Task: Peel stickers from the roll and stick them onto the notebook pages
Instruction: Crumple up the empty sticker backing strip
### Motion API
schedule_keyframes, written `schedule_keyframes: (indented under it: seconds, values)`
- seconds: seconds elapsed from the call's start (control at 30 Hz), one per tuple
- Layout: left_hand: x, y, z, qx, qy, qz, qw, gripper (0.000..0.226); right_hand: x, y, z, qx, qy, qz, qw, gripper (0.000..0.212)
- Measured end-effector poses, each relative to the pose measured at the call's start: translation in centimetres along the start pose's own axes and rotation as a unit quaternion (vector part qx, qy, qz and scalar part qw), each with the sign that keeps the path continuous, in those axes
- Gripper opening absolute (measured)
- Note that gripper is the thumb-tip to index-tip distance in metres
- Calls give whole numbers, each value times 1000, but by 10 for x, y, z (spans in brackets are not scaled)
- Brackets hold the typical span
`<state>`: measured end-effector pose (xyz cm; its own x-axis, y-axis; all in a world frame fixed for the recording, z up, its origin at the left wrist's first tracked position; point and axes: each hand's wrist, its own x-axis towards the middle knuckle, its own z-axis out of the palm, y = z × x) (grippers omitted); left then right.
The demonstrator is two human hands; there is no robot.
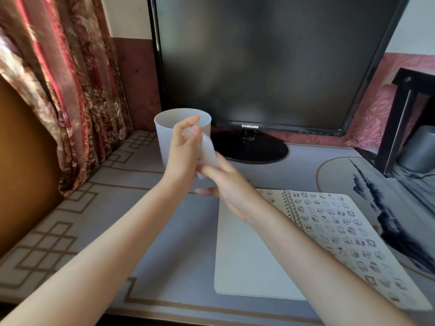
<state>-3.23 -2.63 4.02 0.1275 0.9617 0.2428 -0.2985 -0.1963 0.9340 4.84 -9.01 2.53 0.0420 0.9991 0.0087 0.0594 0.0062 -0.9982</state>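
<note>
White and slightly crumpled, the sticker strip (209, 150) hangs in the air beyond the far left corner of the notebook (247, 255), between the two hands and just in front of a pale cup (164, 137).

The left hand (182, 154) is raised beyond the notebook's left page. Its fingers are curled, and thumb and fingertips pinch the strip's upper end. The right hand (227, 191) reaches out over the far edge of that same page. Its fingers lie against the strip's lower end while the thumb sticks out apart below. Blur hides whether those fingers truly grip the paper, so I cannot tell.

The notebook lies open and flat on a grey desk mat (164, 220) with a brown line border, its spiral binding running down the middle. Its left page is mostly blank, with a few small pictures near the top beside the binding. Its right page is covered in rows of small cartoon stickers (329, 222). The right forearm crosses over the binding and the near part of the left page.

The cup stands on the mat beyond the notebook and to its left. A dark monitor (259, 62) marked SAMSUNG stands behind the notebook, and a red floral curtain (70, 78) hangs well to the notebook's left.
</note>
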Motion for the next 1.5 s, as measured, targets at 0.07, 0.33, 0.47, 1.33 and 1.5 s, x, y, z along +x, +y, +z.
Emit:
schedule_keyframes:
  seconds: [0.07,0.33,0.47,1.33,1.5]
  values:
    - [2,6,0,-45,-12,-10,999,18,0,0,-3,8,35,-8,999,33]
    - [-6,6,-5,-41,-41,-6,998,16,6,3,-11,192,30,63,979,49]
    - [-9,-5,-11,123,-79,122,982,24,6,6,-11,201,78,12,977,28]
    - [-22,-15,-27,209,-99,58,971,19,6,6,-5,37,58,-148,987,28]
    - [-22,-14,-25,229,-106,63,965,25,12,12,-4,-57,159,-166,972,20]
